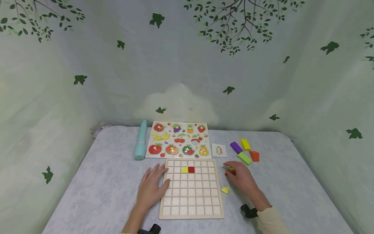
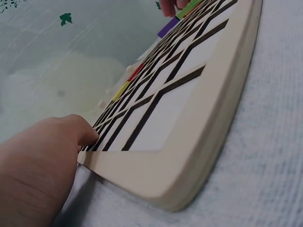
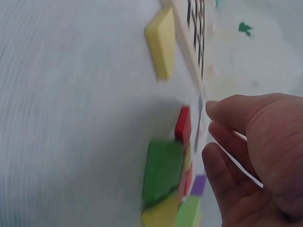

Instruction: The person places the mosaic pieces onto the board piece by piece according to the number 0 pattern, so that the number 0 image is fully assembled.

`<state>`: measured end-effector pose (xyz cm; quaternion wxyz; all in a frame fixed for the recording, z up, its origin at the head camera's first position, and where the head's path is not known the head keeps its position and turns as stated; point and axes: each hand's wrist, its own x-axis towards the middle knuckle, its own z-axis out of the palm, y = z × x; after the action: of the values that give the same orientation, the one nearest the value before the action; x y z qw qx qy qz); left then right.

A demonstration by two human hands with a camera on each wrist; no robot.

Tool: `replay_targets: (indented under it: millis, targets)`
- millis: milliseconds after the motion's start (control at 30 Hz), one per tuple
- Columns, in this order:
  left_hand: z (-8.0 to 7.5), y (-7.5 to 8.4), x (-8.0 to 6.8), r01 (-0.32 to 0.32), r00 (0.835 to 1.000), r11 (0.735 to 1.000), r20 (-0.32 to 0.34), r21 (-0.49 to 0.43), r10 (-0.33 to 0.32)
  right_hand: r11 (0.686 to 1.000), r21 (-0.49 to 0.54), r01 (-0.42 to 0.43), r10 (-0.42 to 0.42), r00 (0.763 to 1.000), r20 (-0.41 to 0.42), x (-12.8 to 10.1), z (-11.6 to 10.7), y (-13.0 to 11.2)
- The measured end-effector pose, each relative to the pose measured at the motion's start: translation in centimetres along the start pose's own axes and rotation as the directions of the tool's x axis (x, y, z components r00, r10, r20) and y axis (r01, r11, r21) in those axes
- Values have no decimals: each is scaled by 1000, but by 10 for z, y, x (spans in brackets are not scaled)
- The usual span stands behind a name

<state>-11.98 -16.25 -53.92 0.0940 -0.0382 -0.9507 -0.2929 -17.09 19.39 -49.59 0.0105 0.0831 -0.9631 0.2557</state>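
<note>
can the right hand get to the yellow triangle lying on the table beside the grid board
Probably yes. The yellow triangle lies on bare table just outside the grid board, close beside the right hand, with nothing between them. That hand's fingers sit over a small pile of pieces, so it may need to let go first.

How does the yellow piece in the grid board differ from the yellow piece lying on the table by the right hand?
The yellow piece in the wooden grid board sits seated in a cell, beside a red square piece; the loose yellow piece on the grey table lies flat outside the board's right edge. The seated one is nearer the left hand, the loose one nearer the right hand. Both are small, yellow and untouched.
</note>
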Motion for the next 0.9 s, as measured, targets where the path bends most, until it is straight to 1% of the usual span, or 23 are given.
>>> replay_targets:
  millis: [200,367,500,667,900]
  targets:
    - [0,1,1,-9,1000,1000,-8,-6,9,998,-49,-36,36,999,-4,1,-5,18]
    - [-1,0,0,-3,1000,1000,-7,-4,3,996,-77,-51,51,999,-12,3,-6,24]
    - [0,0,0,3,1000,1000,-1,-4,-3,995,-95,-36,35,999,-13,4,-6,26]
    - [0,0,0,-8,1000,1000,-5,-17,8,995,-95,-14,12,1000,-23,5,-6,26]
    - [0,-2,0,-19,1000,999,-2,-32,19,993,-82,-86,87,996,-2,8,-6,20]
